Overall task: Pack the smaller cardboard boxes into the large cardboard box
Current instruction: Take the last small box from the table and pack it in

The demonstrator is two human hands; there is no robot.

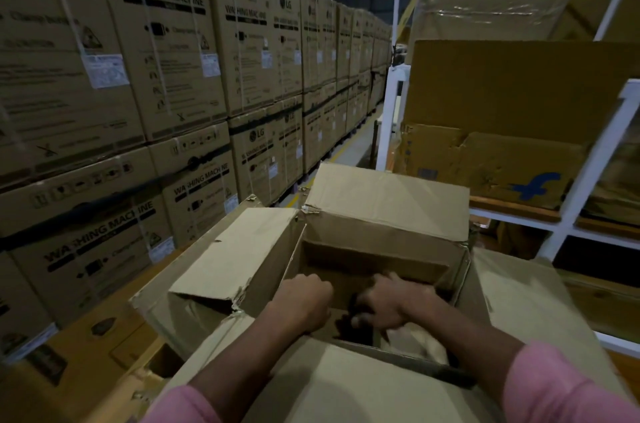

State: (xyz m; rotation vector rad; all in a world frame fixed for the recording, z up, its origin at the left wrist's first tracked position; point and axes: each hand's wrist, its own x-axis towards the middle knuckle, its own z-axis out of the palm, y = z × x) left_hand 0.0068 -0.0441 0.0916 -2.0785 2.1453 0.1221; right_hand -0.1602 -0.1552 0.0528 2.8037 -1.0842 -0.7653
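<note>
Deep inside the large cardboard box (346, 214), my left hand (304, 301) is fisted, my right hand (391, 308) curled – around what, I cannot tell; smaller boxes lie hidden – a blind shove could jam one against the torn left flap (239, 259).

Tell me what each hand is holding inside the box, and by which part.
Cannot be told. Both the left hand and right hand reach into the large cardboard box with curled fingers, but the dark interior hides any grip.
</note>
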